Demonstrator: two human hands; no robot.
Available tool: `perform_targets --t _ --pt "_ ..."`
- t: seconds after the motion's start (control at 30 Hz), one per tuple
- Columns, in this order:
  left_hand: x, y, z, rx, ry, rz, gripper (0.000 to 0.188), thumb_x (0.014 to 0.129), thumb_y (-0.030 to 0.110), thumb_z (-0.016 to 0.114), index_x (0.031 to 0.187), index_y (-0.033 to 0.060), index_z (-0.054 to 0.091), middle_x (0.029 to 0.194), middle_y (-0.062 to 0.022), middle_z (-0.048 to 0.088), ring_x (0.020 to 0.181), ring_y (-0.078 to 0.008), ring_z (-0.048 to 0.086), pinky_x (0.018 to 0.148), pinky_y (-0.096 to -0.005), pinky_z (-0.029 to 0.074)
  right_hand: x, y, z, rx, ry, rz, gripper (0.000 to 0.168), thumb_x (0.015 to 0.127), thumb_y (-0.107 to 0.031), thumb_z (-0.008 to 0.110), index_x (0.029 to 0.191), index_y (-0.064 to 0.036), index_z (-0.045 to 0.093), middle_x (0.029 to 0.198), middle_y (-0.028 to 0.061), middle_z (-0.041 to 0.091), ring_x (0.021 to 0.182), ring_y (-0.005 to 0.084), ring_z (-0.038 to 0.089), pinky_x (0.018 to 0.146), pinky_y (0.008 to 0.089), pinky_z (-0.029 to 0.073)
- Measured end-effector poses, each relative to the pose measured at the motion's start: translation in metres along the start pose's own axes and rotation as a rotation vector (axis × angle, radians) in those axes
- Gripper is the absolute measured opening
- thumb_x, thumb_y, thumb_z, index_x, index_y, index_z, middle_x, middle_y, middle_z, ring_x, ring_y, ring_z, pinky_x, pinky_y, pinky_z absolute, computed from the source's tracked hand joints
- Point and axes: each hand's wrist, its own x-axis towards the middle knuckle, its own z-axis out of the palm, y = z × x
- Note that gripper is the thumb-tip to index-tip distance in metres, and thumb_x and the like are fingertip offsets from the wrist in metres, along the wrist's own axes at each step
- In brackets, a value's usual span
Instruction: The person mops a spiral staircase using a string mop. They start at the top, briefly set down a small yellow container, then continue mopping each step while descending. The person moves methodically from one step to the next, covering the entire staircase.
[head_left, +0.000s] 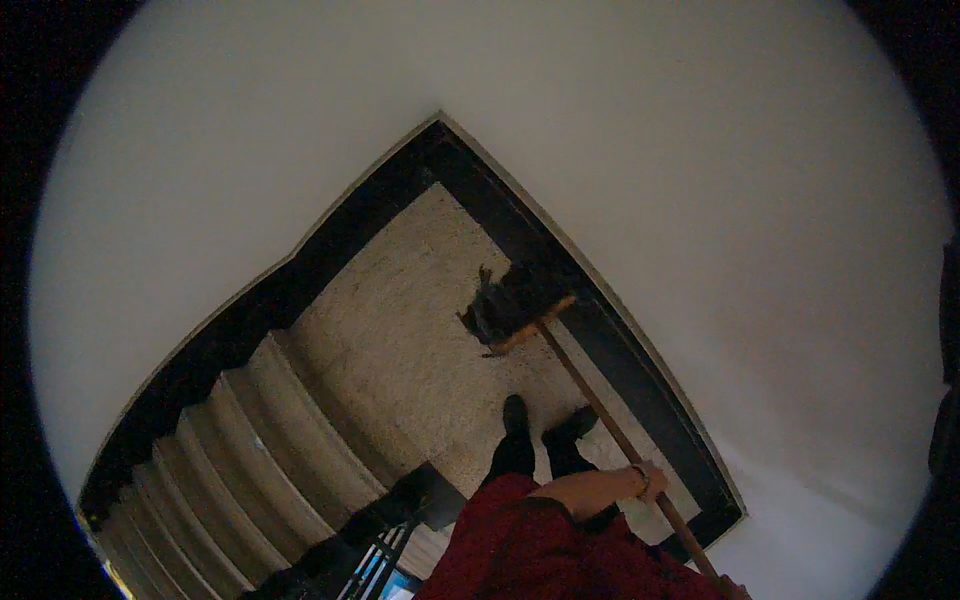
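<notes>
A push broom lies across the view at a slant, its long wooden handle running from the lower right up to the broom head. That head has an orange-brown wooden block and dark bristles, slightly blurred. The bristles rest on the speckled landing floor and overlap the dark border by the right wall. My left hand, with a bracelet at the wrist, reaches across my body and grips the handle partway up. Further up the handle, at the bottom edge of the picture, my right hand is partly visible around it.
Stairs fall along the left side, beside a dark railing and its post base. White walls with a dark skirting band meet in a corner ahead. My dark shoes stand on the landing behind the broom head.
</notes>
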Motion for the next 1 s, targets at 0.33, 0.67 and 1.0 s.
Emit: perform_targets --t 0.33,0.67,1.0 --pt "-0.388 -0.158 -0.103 -0.228 0.876 -1.149 0.035 0.082 0.009 0.067 0.117 0.009 0.06 0.125 -0.0125 0.056 0.123 -0.027 0.05 0.103 -0.0437 0.042 0.067 -0.307 -0.02 0.051 -0.172 -0.398 0.064 0.089 -0.024 0.062 0.142 -0.004 0.031 0.084 0.0134 0.059 0.047 0.0203 0.05 0.043 0.0348 0.043" --pt "-0.401 -0.044 -0.041 0.143 0.748 -1.254 0.051 0.091 0.016 0.053 0.141 0.0179 0.044 0.151 -0.0039 0.035 0.143 -0.0239 0.027 0.115 -0.0493 0.022 0.083 -0.293 0.08 0.013 0.141 -0.697 0.045 0.087 -0.011 0.051 0.126 0.007 0.037 0.095 0.0228 0.063 0.067 0.0343 0.064 0.046 0.0422 0.051" --pt "-0.086 0.034 -0.077 -0.196 0.156 -0.508 0.019 0.083 0.024 0.068 0.085 0.0054 0.072 0.082 -0.013 0.065 0.071 -0.0273 0.058 0.064 -0.0394 0.048 -0.05 0.118 -0.023 -0.365 0.14 -0.575 0.044 0.09 -0.016 0.061 0.129 -0.01 0.042 0.083 0.0143 0.062 0.068 0.0277 0.063 0.062 0.0399 0.051"
